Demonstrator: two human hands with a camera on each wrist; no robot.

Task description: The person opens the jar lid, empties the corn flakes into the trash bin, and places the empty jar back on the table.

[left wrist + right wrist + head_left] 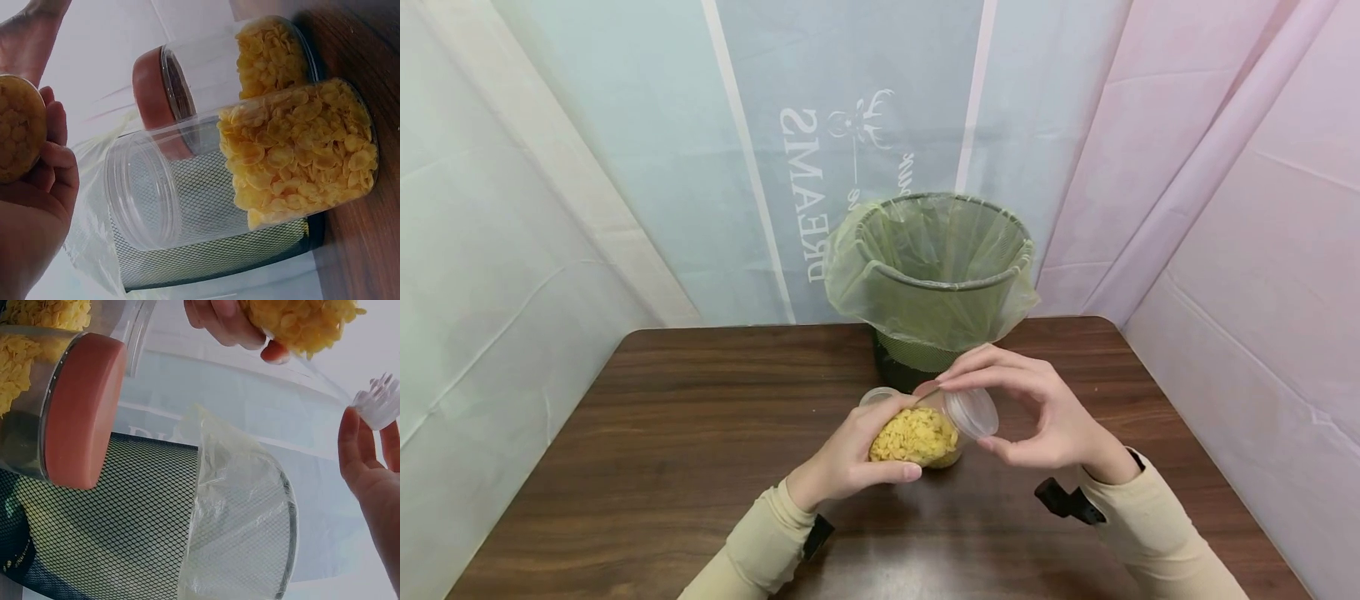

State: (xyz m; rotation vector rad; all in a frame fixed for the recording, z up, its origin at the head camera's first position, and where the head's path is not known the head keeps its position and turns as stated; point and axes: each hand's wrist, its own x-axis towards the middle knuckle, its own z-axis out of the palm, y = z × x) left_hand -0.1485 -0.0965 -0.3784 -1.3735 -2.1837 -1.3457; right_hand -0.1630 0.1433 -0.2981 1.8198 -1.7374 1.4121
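Observation:
My left hand [859,446] grips a clear plastic jar [967,408] part-filled with yellow flakes [916,435]. It is tilted above the table, its mouth end to the right. My right hand [1045,404] pinches that clear mouth end between thumb and fingers; whether a lid is on it I cannot tell. Below, two more clear jars of flakes stand on the table, best seen in the left wrist view. The nearer one is a lidless jar [300,156]. Beside it is a jar with a reddish-brown lid [152,87].
A dark mesh bin [895,358] stands behind the jars at the table's back, lined with a translucent yellowish bag [917,312]. The wooden table [700,450] is hemmed by fabric curtains [850,50] at the back and sides.

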